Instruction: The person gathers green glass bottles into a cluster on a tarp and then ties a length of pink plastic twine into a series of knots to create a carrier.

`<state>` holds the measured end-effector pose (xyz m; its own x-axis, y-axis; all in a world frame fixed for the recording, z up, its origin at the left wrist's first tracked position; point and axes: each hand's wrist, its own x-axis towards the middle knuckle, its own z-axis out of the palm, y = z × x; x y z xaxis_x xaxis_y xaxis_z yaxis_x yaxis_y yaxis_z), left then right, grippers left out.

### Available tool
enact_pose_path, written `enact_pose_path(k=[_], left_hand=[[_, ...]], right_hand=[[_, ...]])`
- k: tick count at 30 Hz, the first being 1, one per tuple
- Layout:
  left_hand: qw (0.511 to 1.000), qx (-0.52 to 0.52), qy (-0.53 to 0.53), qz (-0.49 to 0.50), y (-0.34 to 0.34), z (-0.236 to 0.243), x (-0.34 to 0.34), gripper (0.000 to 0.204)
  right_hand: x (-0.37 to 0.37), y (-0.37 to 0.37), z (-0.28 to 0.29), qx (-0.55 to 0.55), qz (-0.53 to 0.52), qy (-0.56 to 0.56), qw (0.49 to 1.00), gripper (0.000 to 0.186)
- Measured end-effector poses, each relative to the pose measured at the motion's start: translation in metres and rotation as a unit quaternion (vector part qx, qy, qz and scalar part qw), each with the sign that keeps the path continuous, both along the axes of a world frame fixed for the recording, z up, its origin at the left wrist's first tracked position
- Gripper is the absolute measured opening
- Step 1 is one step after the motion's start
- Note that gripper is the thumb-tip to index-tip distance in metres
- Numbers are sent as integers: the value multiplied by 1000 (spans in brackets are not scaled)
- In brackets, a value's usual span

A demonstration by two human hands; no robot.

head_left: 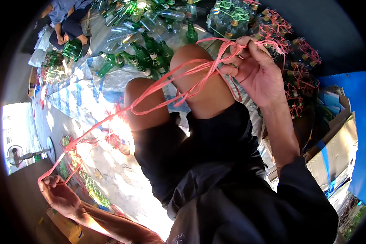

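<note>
Pink plastic twine [154, 86] stretches in loose loops across my knees, from one hand to the other. Out at the lower left, my left hand [62, 196] has its fingers curled round one end of it. Thumb and fingers of my right hand [254, 67], raised at the upper right, pinch the gathered strands, with frayed ends sticking out past the fingertips. Just beyond my knees stand several green glass bottles [154, 55] in a cluster, and one more green bottle [191, 33] is upright near the right knee.
Bundles of bottles tied with pink twine [274, 26] line the right side. An open cardboard box [333, 140] sits beside a blue panel [364, 122]. Clear bottles [122, 34] lie heaped ahead. Another person [67, 24] sits far left. Green twine [91, 187] lies on the floor near a fan [18, 155].
</note>
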<state>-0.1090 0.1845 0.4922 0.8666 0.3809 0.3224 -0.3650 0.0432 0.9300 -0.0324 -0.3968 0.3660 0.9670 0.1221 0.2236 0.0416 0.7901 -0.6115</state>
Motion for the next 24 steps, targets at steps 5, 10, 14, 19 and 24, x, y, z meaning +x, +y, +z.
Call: enact_pose_path(k=[5,10,14,19,24], left_hand=[[998,-8,34,46,-11,-40,-31,15],[993,-63,69,70,-27,-101,-48,9],[963,76,240,94,-42,-133,-58,20],[912,277,292,83,-71,-147,-52,44],[935,319,152,40,-153,-128,-20,42]], right_hand=[[2,22,4,51,-2,11,999,33],[3,27,1,24,31,-14,999,29],[3,32,0,21,35,21,999,30],[2,36,-2,13,50,46,998,28],[0,43,2,15,67,33,997,27]])
